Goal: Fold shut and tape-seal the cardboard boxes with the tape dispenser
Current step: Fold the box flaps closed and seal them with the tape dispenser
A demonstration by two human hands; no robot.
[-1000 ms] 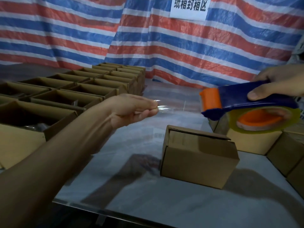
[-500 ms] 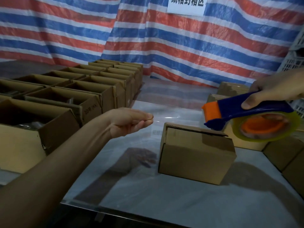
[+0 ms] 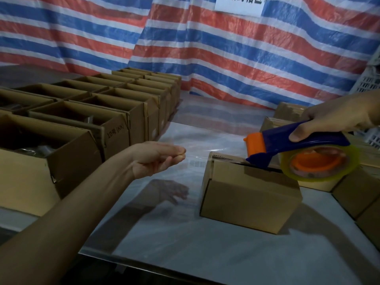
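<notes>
**Ana:** What's the room like?

**Ben:** A red, white and blue striped tarp (image 3: 205,58) hangs across the whole back. A white sign (image 3: 239,5) is pinned at top centre, cut off by the frame edge. A white slatted crate (image 3: 372,85) shows at the right edge. The table (image 3: 205,254) is pale and glossy, and it mirrors the stripes and the hand's shadow.

**Ana:** And the boxes?

**Ben:** Open cartons (image 3: 82,112) stand in close rows across the left, flaps up. One side reads "10号 (KK)". It is too dark inside them to name what they hold. Shut cartons (image 3: 357,194) are stacked at the right, running to the lower right corner.

**Ana:** Where's the one being sealed?

**Ben:** The closed box (image 3: 250,194) sits right of centre on the table, apart from both groups. Its top flaps are folded down.

**Ana:** The dispenser?

**Ben:** The tape dispenser (image 3: 298,140) has a blue handle, an orange guard and a yellowish roll. It is over the box's far top edge. Whether it touches the cardboard, I cannot tell. The right hand (image 3: 339,118) is wrapped around the handle, thumb on its side.

**Ana:** The other hand?

**Ben:** The left hand (image 3: 158,159), left of the box, has thumb and fingertips pinched together on the tape strip (image 3: 197,158). The strip is clear and shows only as a faint glint.
</notes>
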